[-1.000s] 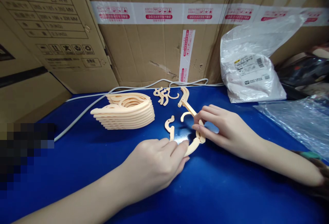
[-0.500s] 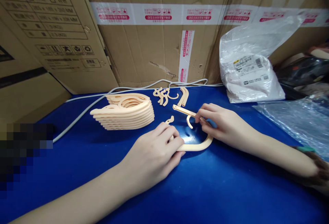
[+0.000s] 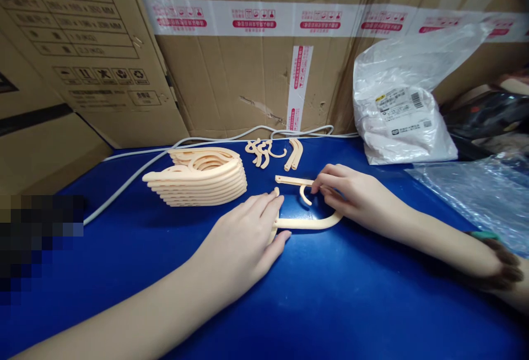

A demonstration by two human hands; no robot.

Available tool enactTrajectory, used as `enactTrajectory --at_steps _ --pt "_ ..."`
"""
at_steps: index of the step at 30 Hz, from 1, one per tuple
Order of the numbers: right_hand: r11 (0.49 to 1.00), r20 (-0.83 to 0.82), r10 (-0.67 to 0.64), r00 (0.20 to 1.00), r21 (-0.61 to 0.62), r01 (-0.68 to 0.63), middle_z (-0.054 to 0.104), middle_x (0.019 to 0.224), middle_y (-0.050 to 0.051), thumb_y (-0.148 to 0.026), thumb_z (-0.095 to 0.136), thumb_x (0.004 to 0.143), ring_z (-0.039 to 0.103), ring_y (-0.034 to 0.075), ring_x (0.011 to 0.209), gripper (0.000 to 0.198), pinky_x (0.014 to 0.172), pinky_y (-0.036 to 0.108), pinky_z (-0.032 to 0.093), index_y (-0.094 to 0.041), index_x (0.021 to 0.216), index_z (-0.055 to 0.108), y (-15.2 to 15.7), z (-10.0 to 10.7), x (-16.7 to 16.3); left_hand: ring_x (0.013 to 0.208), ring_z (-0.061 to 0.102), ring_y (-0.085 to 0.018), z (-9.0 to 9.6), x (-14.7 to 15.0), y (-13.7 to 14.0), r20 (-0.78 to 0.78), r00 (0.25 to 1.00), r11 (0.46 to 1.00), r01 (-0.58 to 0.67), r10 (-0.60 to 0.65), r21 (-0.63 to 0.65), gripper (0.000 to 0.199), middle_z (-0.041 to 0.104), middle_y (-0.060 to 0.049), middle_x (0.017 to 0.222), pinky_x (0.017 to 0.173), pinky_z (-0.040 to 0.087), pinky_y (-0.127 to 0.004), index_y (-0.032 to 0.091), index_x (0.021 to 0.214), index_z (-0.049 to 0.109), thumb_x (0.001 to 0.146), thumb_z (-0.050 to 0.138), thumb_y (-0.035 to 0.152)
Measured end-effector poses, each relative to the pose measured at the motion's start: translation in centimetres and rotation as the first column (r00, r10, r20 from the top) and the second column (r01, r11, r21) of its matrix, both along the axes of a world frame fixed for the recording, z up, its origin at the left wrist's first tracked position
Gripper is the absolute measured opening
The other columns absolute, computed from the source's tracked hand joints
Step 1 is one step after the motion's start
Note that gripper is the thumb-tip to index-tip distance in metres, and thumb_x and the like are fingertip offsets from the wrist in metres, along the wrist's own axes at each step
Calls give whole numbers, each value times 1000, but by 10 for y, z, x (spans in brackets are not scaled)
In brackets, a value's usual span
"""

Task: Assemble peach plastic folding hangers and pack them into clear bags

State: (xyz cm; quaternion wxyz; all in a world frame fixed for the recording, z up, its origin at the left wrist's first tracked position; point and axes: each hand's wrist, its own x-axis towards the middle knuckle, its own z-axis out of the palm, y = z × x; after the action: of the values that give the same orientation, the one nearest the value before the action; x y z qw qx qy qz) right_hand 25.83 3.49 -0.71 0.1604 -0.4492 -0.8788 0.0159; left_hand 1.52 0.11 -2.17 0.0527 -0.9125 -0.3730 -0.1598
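Blue work surface [image 3: 314, 294], backed at 12 o'clock by a large cardboard sheet [image 3: 231, 84] with printed white tape [image 3: 322, 17]; printed carton [image 3: 99, 35] at 10 o'clock. Clock centre taken as the cream plastic hanger [image 3: 308, 224] in hand.

Hanger: lies in front of the person, between the hands. Curved lower bar nearest the wearer, straight arm [image 3: 291, 180] on the far side, small hook [image 3: 305, 197] inside the gap.

Right hand [image 3: 351, 192], at 3 o'clock: closed in a pinch, thumb and fingers on the hanger's right-hand bend. Brown fuzzy band [image 3: 506, 266] on that wrist.

Left hand [image 3: 248, 230], at 8 o'clock: fingers together and nearly straight, thumb spread, laid over the bar's left end and a cream piece [image 3: 276, 191] whose tip shows past the fingers. Palm side hidden; cannot tell how firmly, if at all, it grips.

Surroundings: stack of cream hangers [image 3: 198, 183] at 9 o'clock; loose hook parts [image 3: 262, 155] at 11; two curved pieces [image 3: 293, 155] at 12, side by side; white plastic bag [image 3: 405, 123] at 2; clear plastic film [image 3: 479, 194] at 3. Pale cable [image 3: 231, 140] runs behind the stack and parts.
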Motion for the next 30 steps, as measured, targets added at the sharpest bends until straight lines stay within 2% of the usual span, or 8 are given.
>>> enactTrajectory --at_steps 3,6,9,13,19,22,27,30 --pt "999 -8 32 999 32 -32 62 91 7 -11 46 89 58 19 82 20 71 31 49 -20 92 63 1 -2 0 105 64 -29 4 3 -5 -17 1000 1000 15 -15 21 43 66 -17 121 88 55 -42 3 128 55 92 51 26" --pt "998 -8 61 998 35 -61 62 93 8 -10 46 88 58 20 84 20 72 32 49 -19 93 63 2 -2 0 96 66 -27 8 3 -7 -21 999 999 26 -27 -19 39 68 -14 111 81 58 -41 6 127 55 91 47 19" --pt "997 -19 73 997 26 -73 61 95 9 -9 45 88 58 21 87 21 75 33 49 -18 94 63 3 -3 0 96 67 -27 12 -2 -8 -25 999 996 38 -40 -82 42 68 -13 109 78 59 -41 9 129 54 89 42 11" --pt "996 -40 92 995 14 -92 60 97 9 -7 44 88 56 21 88 22 78 34 49 -17 95 63 4 -3 1 90 68 -25 16 -11 -11 -25 999 993 25 -28 -117 48 68 -12 110 68 60 -36 13 131 53 86 36 7" --pt "993 -73 117 991 -11 -118 60 99 10 -5 45 86 58 21 91 25 79 35 50 -18 98 63 4 -3 1 94 68 -21 13 -20 -12 77 997 983 18 -4 -182 46 68 -7 109 78 58 -33 18 130 52 89 35 8" --pt "992 -88 123 988 -9 -124 60 99 9 -4 46 85 59 20 92 25 79 34 50 -19 97 63 4 -3 0 91 68 -18 10 -25 -9 122 992 982 45 -22 -186 39 68 -5 108 76 57 -31 20 124 56 92 37 10" --pt "992 -93 122 988 -34 -125 59 100 9 -6 44 87 58 20 91 24 80 34 50 -18 96 63 5 -4 0 87 66 -21 6 -29 -7 65 996 992 75 -69 -101 29 67 -6 100 68 55 -31 19 112 61 96 37 11" --pt "990 -96 119 988 -58 -125 58 100 9 -7 44 88 57 20 91 24 80 34 48 -18 95 63 7 -6 1 81 64 -21 7 -27 -6 49 997 992 63 -58 -107 26 65 -5 93 67 53 -32 18 102 62 98 36 16"
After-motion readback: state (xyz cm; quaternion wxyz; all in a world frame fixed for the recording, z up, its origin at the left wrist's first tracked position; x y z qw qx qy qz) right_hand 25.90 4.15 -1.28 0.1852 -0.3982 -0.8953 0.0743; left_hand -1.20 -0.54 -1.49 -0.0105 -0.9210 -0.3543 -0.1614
